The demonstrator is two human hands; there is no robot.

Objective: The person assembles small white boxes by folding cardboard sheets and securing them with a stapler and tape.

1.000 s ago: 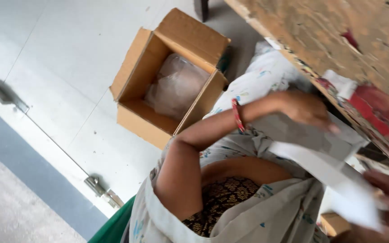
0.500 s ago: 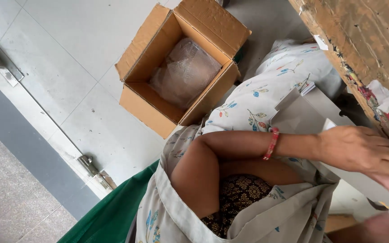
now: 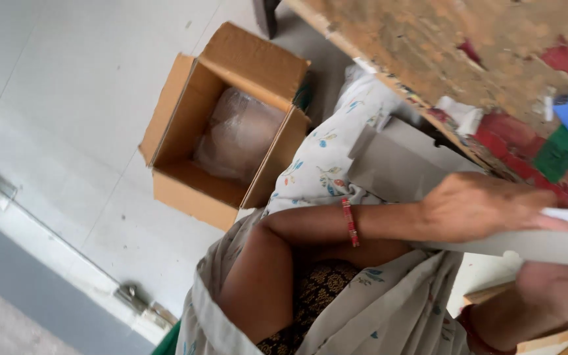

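Grey card sheet (image 3: 396,167), folded and pale, lies across the person's lap, running under the left hand (image 3: 481,207) and past the right hand (image 3: 560,289). Left grip rests flat on the sheet's upper face, fingers stretched along it rather than curled; a red bangle (image 3: 348,222) sits on that wrist. Right grip is under the sheet's lower edge; whether it clasps the sheet cannot be told. Beyond the left grip a worn table (image 3: 442,46) carries coloured scraps. Behind the left forearm, well apart, an open cardboard box (image 3: 231,125) on the floor (image 3: 67,98) holds a clear plastic bag (image 3: 241,135).
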